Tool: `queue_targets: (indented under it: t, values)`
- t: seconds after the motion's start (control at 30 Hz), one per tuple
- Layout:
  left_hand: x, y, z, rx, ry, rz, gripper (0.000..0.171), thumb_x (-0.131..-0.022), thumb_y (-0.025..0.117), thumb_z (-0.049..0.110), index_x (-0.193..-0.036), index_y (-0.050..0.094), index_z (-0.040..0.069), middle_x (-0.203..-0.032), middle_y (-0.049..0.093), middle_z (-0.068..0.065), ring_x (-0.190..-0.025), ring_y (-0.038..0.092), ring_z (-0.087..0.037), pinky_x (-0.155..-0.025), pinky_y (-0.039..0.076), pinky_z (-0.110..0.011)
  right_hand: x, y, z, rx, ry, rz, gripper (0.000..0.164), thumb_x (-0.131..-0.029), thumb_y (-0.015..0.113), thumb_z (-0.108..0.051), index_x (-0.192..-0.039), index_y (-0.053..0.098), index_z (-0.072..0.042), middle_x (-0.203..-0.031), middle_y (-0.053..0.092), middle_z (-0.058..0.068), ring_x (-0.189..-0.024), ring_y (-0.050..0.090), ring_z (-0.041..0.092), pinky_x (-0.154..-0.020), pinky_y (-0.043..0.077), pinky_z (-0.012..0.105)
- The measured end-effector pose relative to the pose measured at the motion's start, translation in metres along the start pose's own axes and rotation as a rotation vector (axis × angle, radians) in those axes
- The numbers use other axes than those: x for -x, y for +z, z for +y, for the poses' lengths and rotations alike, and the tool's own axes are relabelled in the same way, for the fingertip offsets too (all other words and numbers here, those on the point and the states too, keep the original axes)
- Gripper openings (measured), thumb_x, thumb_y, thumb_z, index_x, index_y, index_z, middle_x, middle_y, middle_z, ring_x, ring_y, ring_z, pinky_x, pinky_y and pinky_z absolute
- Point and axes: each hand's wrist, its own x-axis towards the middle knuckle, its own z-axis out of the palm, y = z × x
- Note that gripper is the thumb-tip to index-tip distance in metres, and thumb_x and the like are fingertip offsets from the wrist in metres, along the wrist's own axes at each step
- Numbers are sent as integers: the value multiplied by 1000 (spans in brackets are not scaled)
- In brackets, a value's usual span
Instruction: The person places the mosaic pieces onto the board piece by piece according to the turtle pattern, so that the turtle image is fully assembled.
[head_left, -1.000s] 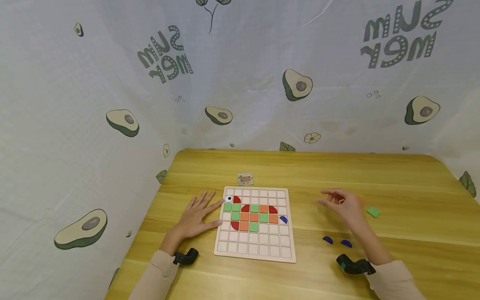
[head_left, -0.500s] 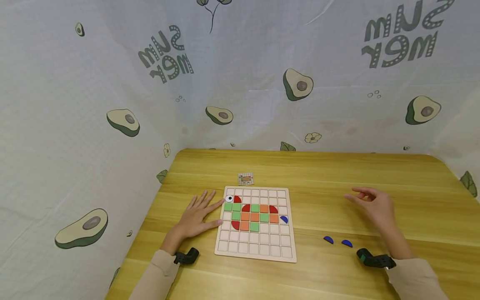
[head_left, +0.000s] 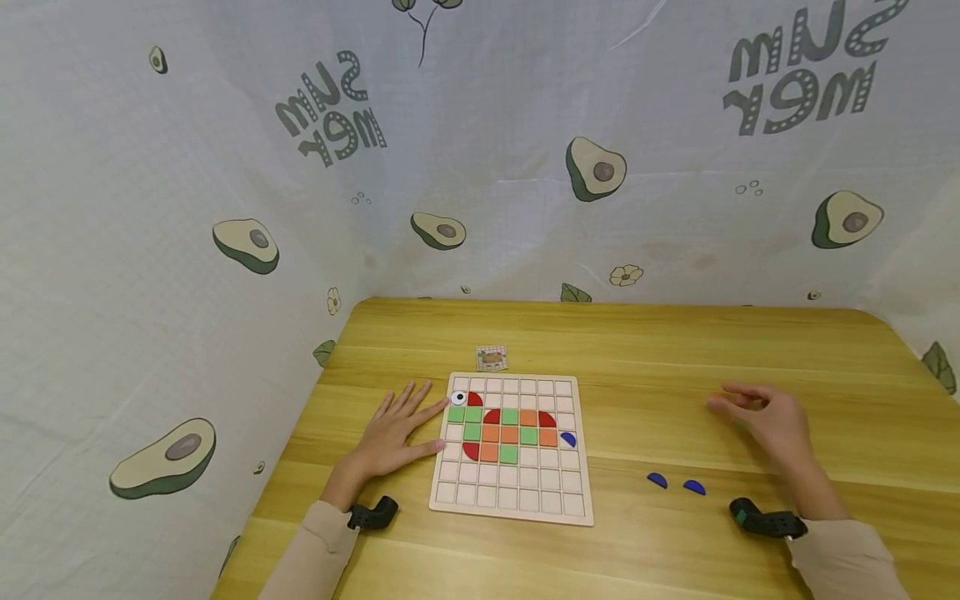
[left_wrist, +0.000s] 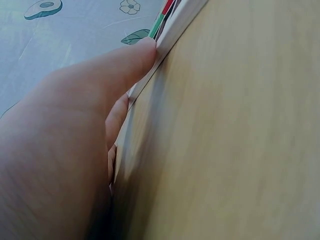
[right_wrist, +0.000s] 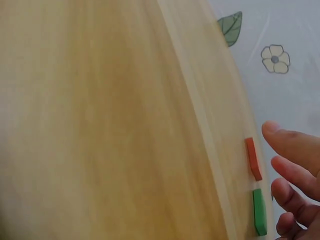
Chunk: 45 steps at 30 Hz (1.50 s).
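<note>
My left hand (head_left: 390, 433) lies flat with spread fingers on the table, its thumb and index fingertip at the left edge of the wooden grid board (head_left: 517, 500). Green, orange and red tiles fill several squares, with a round eye piece (head_left: 458, 398) near the top left and a blue half-circle (head_left: 568, 439) at the right. Over the right side of the table, my right hand (head_left: 772, 421) has loosely bent fingers. An orange tile (right_wrist: 253, 159) and a green tile (right_wrist: 259, 212) lie by its fingertips in the right wrist view; nothing shows between the fingers.
Two blue half-circles (head_left: 657, 480) lie between the board and my right forearm. A small printed card (head_left: 491, 358) sits behind the board. Patterned sheeting (head_left: 510, 183) hangs along the table's back and left edges.
My right hand has moved right, first away from the board side, then a little further to hover over the orange and green tiles. The left hand and board stay put.
</note>
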Motion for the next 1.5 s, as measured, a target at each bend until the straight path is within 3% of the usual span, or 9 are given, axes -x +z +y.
queue_targets:
  t: [0.1, 0.2, 0.43, 0.97, 1.13, 1.3, 1.5]
  values:
    - [0, 0, 0, -6, -2, -2, 71, -96, 48, 64, -158, 24, 39, -167, 6, -2, -152, -1, -29, -119, -4, -54, 1, -1, 4, 29, 0, -13, 53, -88, 78, -34, -118, 69, 8, -98, 64, 9, -75, 46, -10, -60, 41, 14]
    - [0, 1, -1, -11, -5, -2, 71, -96, 48, 65, -158, 24, 40, -167, 6, -2, -152, -1, -28, -119, -4, -54, 0, -1, 7, 61, -6, -14, 51, -88, 79, -34, -115, 70, 9, -99, 65, 15, -74, 45, -9, -60, 41, 15]
    - [0, 1, -1, -12, -3, 3, 71, -96, 48, 65, -158, 25, 39, -167, 7, -2, -152, 0, -29, -119, -3, -54, -2, -1, 10, 108, -17, -24, 51, -87, 80, -33, -113, 70, 10, -91, 65, 12, -71, 46, -1, -57, 39, 20]
    - [0, 1, -1, -10, 2, 8, 70, -96, 48, 64, -158, 25, 39, -167, 8, -3, -152, 0, -29, -119, -4, -54, -5, -2, 11, 150, -48, -68, 49, -92, 75, -33, -112, 70, 11, -99, 62, 22, -78, 48, 19, -57, 38, 23]
    - [0, 1, -1, -8, 0, 5, 71, -96, 48, 65, -158, 25, 39, -167, 7, -2, -152, 0, -29, -119, -4, -54, -4, -4, 7, 133, -55, -80, 49, -93, 73, -32, -114, 68, 12, -109, 60, 30, -85, 51, 27, -58, 38, 21]
    - [0, 0, -1, -3, 0, 4, 70, -96, 48, 64, -158, 25, 39, -167, 8, -3, -152, 0, -29, -119, -3, -54, 0, -4, -7, 134, -87, -56, 47, -93, 73, -33, -113, 69, 10, -98, 59, 21, -72, 41, 19, -53, 30, 25]
    - [1, 0, 0, 12, 9, 6, 71, -96, 49, 63, -158, 26, 37, -167, 8, -4, -152, 0, -30, -119, -3, -54, 5, 1, -29, 168, -202, -3, 39, -89, 78, -26, -105, 72, 9, -82, 54, 7, -61, 35, 14, -50, 27, 27]
